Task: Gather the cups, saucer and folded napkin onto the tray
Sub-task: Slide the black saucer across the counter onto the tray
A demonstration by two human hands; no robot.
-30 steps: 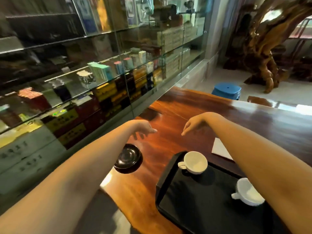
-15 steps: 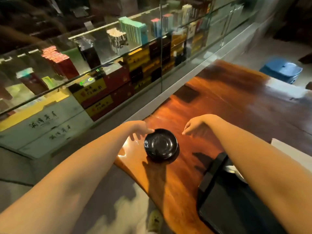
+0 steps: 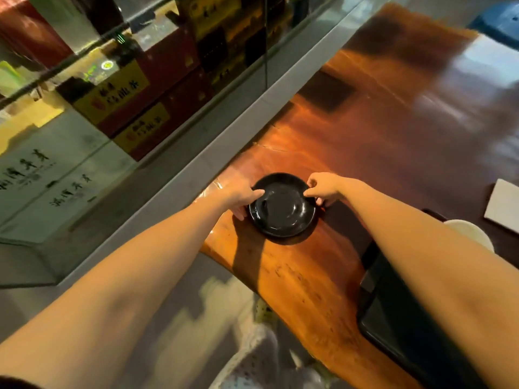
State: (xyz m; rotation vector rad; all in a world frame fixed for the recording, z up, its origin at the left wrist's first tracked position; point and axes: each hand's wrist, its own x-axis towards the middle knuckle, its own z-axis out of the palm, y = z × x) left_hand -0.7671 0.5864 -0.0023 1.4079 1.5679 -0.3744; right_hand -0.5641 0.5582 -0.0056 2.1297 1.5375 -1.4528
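Where the polished wooden table (image 3: 379, 153) fills the frame from six o'clock up to one o'clock, its curved near edge runs from about nine o'clock of the saucer down toward six, with bare floor beyond it. A glass display cabinet (image 3: 118, 88) stacked with boxes lies along the ten o'clock side, a grey ledge between it and the table. The black tray (image 3: 398, 327) sits at four o'clock, partly hidden under the right forearm, its left rim well apart from the saucer with open wood between. A white cup (image 3: 474, 234) shows at three o'clock just past that forearm; whether it stands on the tray I cannot tell. The folded white napkin (image 3: 502, 204) lies flat on the wood at the three o'clock edge, beyond the cup. The black saucer (image 3: 282, 206) rests on the table near its edge, at frame centre. The left hand (image 3: 241, 197) grips its nine o'clock rim, thumb on top and fingers curled beneath. The right hand (image 3: 323, 188) pinches the two o'clock rim, fingers bent and nearly closed. Clear wood stretches from the saucer toward twelve and one o'clock.
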